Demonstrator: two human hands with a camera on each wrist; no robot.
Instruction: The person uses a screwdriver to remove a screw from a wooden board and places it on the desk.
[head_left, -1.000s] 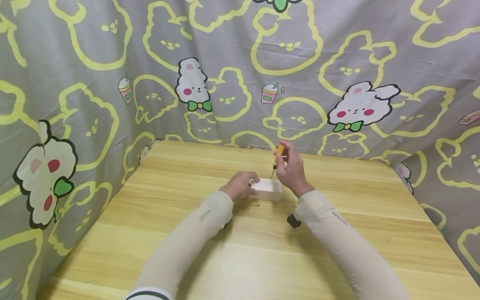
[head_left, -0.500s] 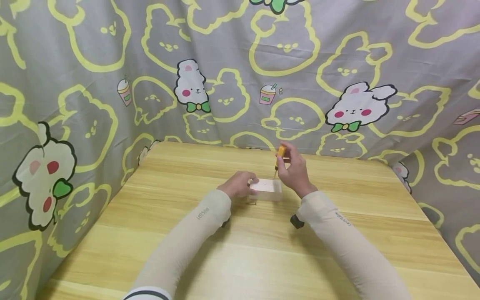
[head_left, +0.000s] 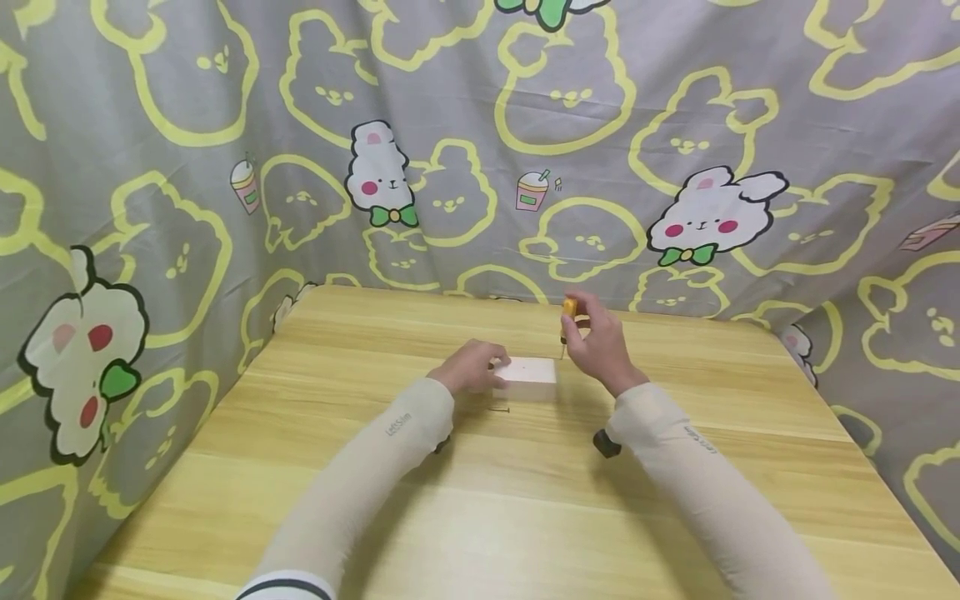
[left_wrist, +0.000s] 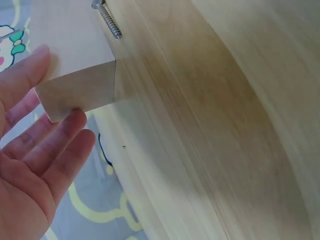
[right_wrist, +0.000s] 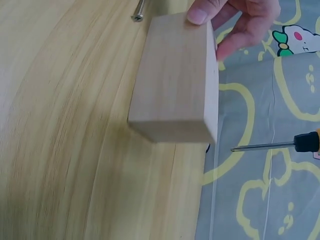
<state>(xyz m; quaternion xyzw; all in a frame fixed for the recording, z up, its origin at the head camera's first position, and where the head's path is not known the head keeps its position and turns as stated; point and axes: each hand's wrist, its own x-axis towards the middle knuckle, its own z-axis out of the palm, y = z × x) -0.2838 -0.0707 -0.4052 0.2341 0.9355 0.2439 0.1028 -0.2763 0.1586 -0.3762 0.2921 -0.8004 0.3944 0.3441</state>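
Note:
A pale wooden block (head_left: 528, 377) lies on the table in the head view, with a small dark mark on its top face. My left hand (head_left: 468, 365) grips its left end; in the left wrist view the thumb (left_wrist: 32, 67) and the fingertips touch the block (left_wrist: 80, 45) from two sides. My right hand (head_left: 603, 346) holds a screwdriver (head_left: 569, 308) by its yellow handle, shaft pointing down, just right of the block. The right wrist view shows the screwdriver's shaft (right_wrist: 265, 147) apart from the block (right_wrist: 172, 75). A metal screw (left_wrist: 109, 20) lies beside the block.
The wood-grain table (head_left: 480, 517) reaches under both forearms. A grey curtain (head_left: 450, 108) with yellow outlines and rabbit prints hangs behind it and along its sides. A black device (head_left: 607, 443) sits under the right wrist.
My right hand has moved right with the screwdriver, so its tip has gone from over the block's right end to beside it. My left hand keeps its grip. The head view has shifted slightly.

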